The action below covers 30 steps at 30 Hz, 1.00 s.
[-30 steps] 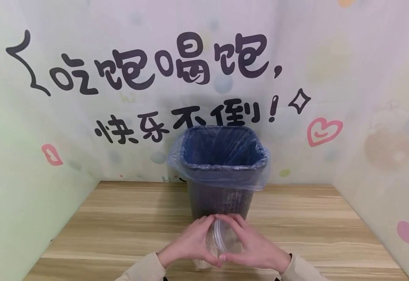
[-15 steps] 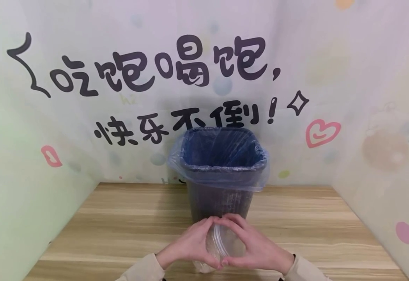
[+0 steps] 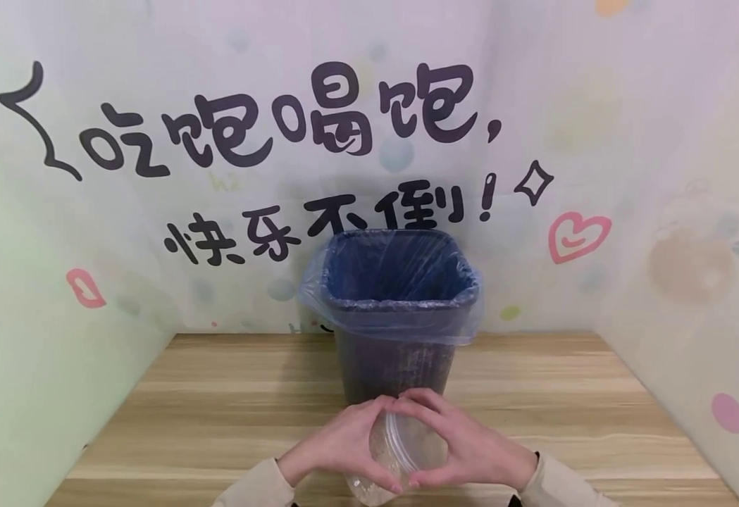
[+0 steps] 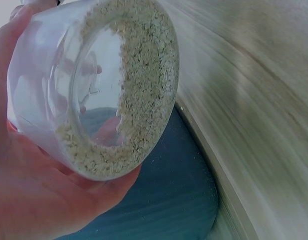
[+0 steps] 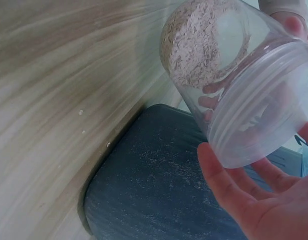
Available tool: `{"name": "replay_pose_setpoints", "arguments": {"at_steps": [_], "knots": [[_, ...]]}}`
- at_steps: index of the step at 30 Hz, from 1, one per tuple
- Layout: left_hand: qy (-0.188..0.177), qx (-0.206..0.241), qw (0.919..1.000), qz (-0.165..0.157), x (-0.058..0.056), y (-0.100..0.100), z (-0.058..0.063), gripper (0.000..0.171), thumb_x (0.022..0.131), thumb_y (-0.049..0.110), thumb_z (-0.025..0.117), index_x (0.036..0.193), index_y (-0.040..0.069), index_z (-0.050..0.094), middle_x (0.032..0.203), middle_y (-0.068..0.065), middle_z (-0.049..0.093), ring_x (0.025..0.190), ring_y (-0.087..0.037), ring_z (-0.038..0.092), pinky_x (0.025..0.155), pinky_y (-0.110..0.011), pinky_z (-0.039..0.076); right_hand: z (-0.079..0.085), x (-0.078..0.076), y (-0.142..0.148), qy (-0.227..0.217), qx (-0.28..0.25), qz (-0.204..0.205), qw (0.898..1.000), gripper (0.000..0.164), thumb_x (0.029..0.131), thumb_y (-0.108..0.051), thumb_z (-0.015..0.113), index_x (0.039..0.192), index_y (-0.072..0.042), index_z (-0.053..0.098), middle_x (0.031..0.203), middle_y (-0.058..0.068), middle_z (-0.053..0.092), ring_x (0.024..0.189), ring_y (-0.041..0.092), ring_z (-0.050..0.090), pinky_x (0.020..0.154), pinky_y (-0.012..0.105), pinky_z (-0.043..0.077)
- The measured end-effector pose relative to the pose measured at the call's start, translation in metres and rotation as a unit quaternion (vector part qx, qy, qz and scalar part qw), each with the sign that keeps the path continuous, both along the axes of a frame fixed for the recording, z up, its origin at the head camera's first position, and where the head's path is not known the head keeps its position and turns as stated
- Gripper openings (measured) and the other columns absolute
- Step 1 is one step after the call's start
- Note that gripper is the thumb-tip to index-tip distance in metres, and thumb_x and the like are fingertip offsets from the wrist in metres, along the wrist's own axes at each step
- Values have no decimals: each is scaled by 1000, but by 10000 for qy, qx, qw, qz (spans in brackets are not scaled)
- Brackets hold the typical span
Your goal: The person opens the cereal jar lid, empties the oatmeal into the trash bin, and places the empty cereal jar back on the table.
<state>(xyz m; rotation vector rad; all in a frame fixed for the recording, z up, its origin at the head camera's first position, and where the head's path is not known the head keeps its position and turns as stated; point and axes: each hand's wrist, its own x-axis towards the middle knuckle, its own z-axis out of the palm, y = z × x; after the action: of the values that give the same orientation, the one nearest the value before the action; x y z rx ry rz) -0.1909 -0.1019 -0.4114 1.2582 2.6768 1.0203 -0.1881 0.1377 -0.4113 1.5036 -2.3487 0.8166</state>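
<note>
A clear plastic jar lies tilted between both hands in front of the bin, its base toward me and its lid to the right. Pale, dry flakes have gathered along one side and around the base. My left hand grips the jar's body, thumb on the near side and fingers on the far side. Around the translucent screw lid, my right hand curls its thumb and fingers. In the right wrist view, the lid sits on the jar's mouth. The hands' far fingers meet or overlap in the head view.
A dark bin lined with a blue plastic bag stands just behind the hands, near the back wall. The wood-grain table extends to both sides. A few tiny pale crumbs lie on it. A printed cloth wall encloses the table.
The jar's base has dipped lower and toward me, showing more of it below the left hand. My right hand has shifted slightly to the right with the lid. The bin has not moved.
</note>
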Motion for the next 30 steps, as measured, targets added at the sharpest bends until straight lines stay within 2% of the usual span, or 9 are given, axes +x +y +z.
{"name": "replay_pose_setpoints", "arguments": {"at_steps": [11, 17, 22, 30], "knots": [[-253, -61, 9989, -388, -7, -7, 2, 75, 63, 41, 89, 123, 18, 50, 110, 8, 60, 95, -1, 55, 80, -20, 45, 6, -5, -2, 232, 48, 621, 9978, 87, 72, -44, 83, 145, -20, 42, 143, 8, 38, 129, 23, 39, 93, 39, 47], [-371, -240, 9977, -515, -10, -9, 3, 74, 64, 41, 89, 122, 19, 49, 108, 11, 59, 93, 0, 56, 78, -17, 45, 9, -6, -2, 160, 179, 834, 9962, 89, 71, -42, 85, 146, -21, 41, 145, 9, 35, 129, 22, 39, 93, 39, 46], [-433, -296, 9961, -712, -11, -12, 7, 77, 65, 39, 89, 125, 17, 47, 108, 12, 58, 94, 1, 55, 79, -16, 45, 10, -8, -3, 214, 181, 1074, 9938, 90, 71, -41, 85, 146, -20, 40, 146, 12, 34, 131, 24, 37, 94, 39, 46], [-648, -321, 9931, -925, -13, -15, 10, 84, 66, 35, 89, 133, 11, 45, 114, 13, 57, 102, 0, 54, 86, -19, 44, 12, -8, -4, 518, 399, 1122, 9915, 82, 77, -52, 77, 145, -22, 41, 147, 11, 32, 130, 25, 38, 93, 40, 47]]}}
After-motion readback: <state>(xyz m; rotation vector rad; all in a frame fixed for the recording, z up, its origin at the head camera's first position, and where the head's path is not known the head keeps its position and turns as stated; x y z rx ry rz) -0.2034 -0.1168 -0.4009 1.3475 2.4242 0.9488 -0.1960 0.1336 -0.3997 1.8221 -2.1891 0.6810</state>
